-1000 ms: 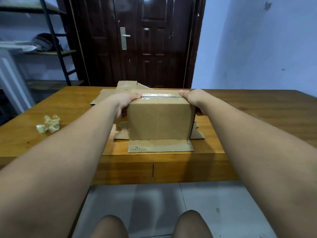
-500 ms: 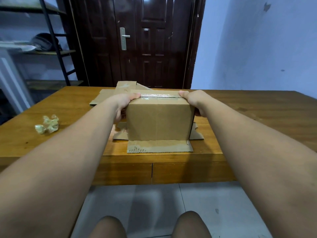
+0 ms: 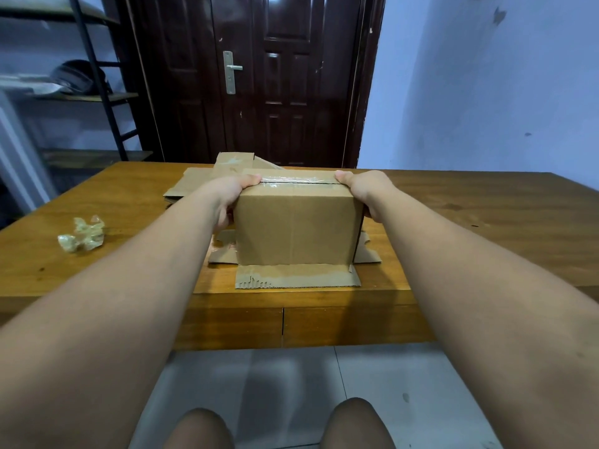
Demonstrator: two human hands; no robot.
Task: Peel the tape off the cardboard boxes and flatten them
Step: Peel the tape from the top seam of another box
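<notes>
Big wooden table (image 3: 470,222) right across in front of you, a dark door (image 3: 285,76) closed beyond its far edge and a metal shelf (image 3: 97,95) at far left. Grey tiled floor (image 3: 291,384) lies below, with your knees (image 3: 201,429) at the near edge of view.

Now the box (image 3: 293,228). It stands upright on the table, close to the near edge and about midway across, with a plain brown face toward you. Its bottom flaps are splayed flat on the wood around its base. Beyond it, to the far left, a pile of flat cardboard (image 3: 194,183) lies on the table. You can't tell from here whether it touches the box.

Your left hand (image 3: 227,196) grips the box's left side. The thumb is hooked over the top edge and the fingers are wrapped down the side wall, tips hidden. Your right hand (image 3: 363,189) mirrors it on the right side, thumb up on top, fingers curled round the side and out of sight. Both arms are stretched straight out.

The near flap (image 3: 296,276) lies flat on the table, pointing at you, with torn, ragged paper at its left end.

The tape (image 3: 291,180) is a clear, shiny strip running along the top seam from one thumb to the other, stuck down.

Smallest of all, a crumpled wad (image 3: 82,234) of clear tape sits on the table well to the left of the box, apart from everything.
</notes>
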